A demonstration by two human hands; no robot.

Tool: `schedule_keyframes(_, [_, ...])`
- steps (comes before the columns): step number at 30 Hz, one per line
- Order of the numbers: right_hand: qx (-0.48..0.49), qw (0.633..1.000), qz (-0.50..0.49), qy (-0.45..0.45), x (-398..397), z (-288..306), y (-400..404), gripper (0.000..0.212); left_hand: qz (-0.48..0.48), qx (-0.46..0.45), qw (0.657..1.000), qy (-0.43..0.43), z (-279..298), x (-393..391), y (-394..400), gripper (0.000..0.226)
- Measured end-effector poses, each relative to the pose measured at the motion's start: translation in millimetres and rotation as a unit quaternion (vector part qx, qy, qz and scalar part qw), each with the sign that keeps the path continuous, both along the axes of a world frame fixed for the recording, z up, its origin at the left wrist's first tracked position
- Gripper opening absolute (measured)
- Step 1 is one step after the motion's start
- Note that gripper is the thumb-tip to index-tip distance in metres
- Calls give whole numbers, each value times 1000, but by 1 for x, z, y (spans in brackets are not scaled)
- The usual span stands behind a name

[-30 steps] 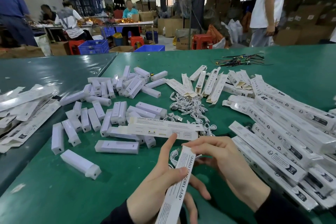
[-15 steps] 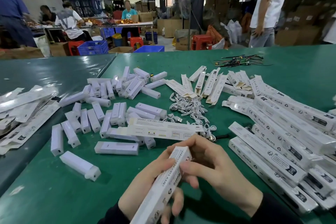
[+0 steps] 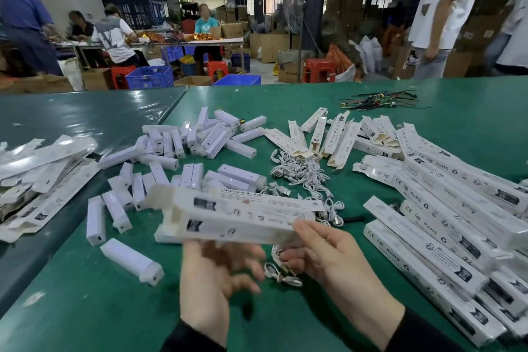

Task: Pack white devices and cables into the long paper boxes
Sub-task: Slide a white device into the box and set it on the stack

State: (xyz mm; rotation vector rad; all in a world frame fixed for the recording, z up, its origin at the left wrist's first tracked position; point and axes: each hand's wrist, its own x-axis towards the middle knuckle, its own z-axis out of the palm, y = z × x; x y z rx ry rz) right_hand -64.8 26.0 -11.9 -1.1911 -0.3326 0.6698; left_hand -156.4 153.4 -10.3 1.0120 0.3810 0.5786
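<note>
The long paper box [image 3: 228, 223] is held across above the worktop [image 3: 285, 106], the right hand [image 3: 328, 254] pinching its right end and the left hand [image 3: 217, 274] relaxed underneath; thin card probably crushes easily, so grip the edges.

"SMART SENSOR LAMP" on the flat box [image 3: 271, 199]; "CE FC RoHS" on stacked boxes [image 3: 423, 208]
</note>
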Motion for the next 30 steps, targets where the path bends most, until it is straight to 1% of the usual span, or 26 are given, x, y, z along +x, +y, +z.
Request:
schedule_keyframes(1, [-15, 1000, -3, 6, 1, 0, -1, 49, 80, 9, 996, -32, -2, 2, 2, 62])
schedule_keyframes(2, [-34, 999, 7, 4, 0, 0, -1, 49, 129, 18, 989, -71, 0, 3, 4, 61])
schedule_keyframes(4, [-67, 997, 30, -1, -4, 0, 2, 50, 152, 17, 983, -103, 10, 4, 7, 73])
schedule_keyframes(6, [-85, 996, 30, 5, -10, -1, 6, 48, 162, -8, 981, -106, 15, 3, 10, 89])
schedule_keyframes(7, [-88, 996, 24, 9, -12, -1, 8, 45, 165, -15, 980, -109, 16, 2, 11, 92])
schedule_keyframes(8, [-88, 996, 21, 9, -14, 0, 9, 41, 163, -20, 980, -116, 16, 1, 11, 90])
schedule_keyframes(9, [-90, 996, 23, 5, -15, 2, 11, 41, 164, -15, 980, -115, 16, 1, 12, 83])
schedule_keyframes(10, [-96, 995, 29, -10, -16, 4, 12, 45, 167, -8, 980, -110, 15, 1, 13, 75])
schedule_keyframes(11, [-111, 992, 35, -40, -17, 6, 13, 56, 175, 3, 979, -101, 14, 1, 14, 67])
schedule_keyframes(12, [-136, 986, 32, -91, -15, 6, 14, 67, 186, 6, 978, -96, 14, 0, 16, 63])
schedule_keyframes(13, [-170, 971, 15, -167, -13, 5, 15, 75, 198, 0, 976, -85, 14, 0, 19, 59])
schedule_keyframes(14, [-204, 944, -13, -259, -10, 4, 16, 74, 208, -17, 975, -74, 13, 0, 22, 52])
schedule_keyframes(15, [-233, 905, -38, -354, -6, 3, 18, 69, 219, -28, 974, -60, 12, 0, 25, 46])
schedule_keyframes(17, [-285, 809, -45, -512, 2, -1, 22, 48, 236, -31, 971, -37, 10, 1, 28, 34])
schedule_keyframes(18, [-303, 770, -34, -561, 4, -2, 26, 37, 248, -32, 968, -28, 9, 2, 28, 28])
schedule_keyframes(19, [-324, 740, -21, -589, 4, -3, 31, 30, 260, -31, 965, -17, 7, 3, 28, 25])
schedule_keyframes(20, [-349, 715, -10, -606, 4, -5, 37, 30, 269, -37, 962, -10, 6, 2, 28, 25])
schedule_keyframes(21, [-377, 694, -4, -614, 5, -7, 44, 36, 274, -47, 961, -3, 5, 2, 29, 26])
schedule_keyframes(22, [-398, 681, -4, -614, 5, -7, 50, 43, 275, -61, 959, 1, 5, 2, 29, 28])
schedule_keyframes(25, [-408, 683, -33, -605, 7, -10, 69, 50, 263, -92, 960, 9, 5, 1, 31, 41])
schedule_keyframes(27, [-406, 684, -48, -604, 9, -12, 77, 43, 253, -102, 962, 16, 2, 2, 30, 46])
schedule_keyframes(28, [-397, 694, -52, -598, 11, -13, 79, 36, 250, -106, 962, 21, 1, 2, 29, 47])
schedule_keyframes(29, [-377, 717, -59, -584, 13, -13, 79, 29, 248, -107, 962, 26, 0, 2, 29, 47])
schedule_keyframes(30, [-350, 749, -67, -559, 14, -13, 78, 24, 247, -107, 963, 29, 0, 2, 29, 47])
